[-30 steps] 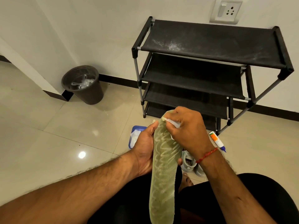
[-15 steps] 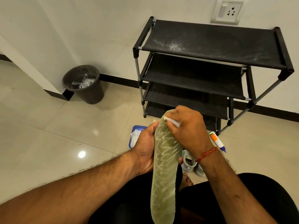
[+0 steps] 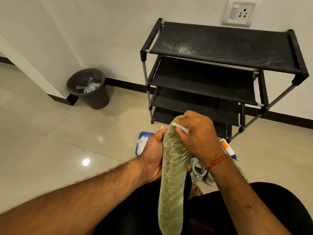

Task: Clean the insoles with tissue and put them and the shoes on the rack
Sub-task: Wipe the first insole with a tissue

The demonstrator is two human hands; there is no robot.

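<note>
Now the insole point(image 3: 172, 175), green and mesh-faced with pale zigzag streaks, is held above the person's lap. Its long axis runs from the heel, low near the body, up and away to the toe, which points at the rack point(image 3: 225, 48). The left hand point(image 3: 153, 155) grips it at mid-length from the left edge, thumb on the face; one of its fingers point(image 3: 189, 167) shows wrapped round at the right edge. The right hand point(image 3: 198, 134) sits on the toe end, curled and pinching a small white piece point(image 3: 182, 128) against the surface. That piece is probably the tissue, but it is too small to tell for sure. So the right hand is the nearer one to the uncleaned length, which lies below it, toward the body. I judge the next stroke wants a pull down the long axis while the left hand braces.

Below the right wrist, pale shoes point(image 3: 198, 170) stand on the floor, beside a bare foot point(image 3: 196, 189). Left of the hands, a blue box point(image 3: 145, 133) on the floor holds white sheets. To the right lies a tube point(image 3: 227, 148) with an orange label, near the rack's foot. The rack's shelves that show carry nothing, and the top one is dusty. Well apart, by the wall corner, a dark bin point(image 3: 96, 100) holds crumpled clear plastic point(image 3: 88, 86).
</note>
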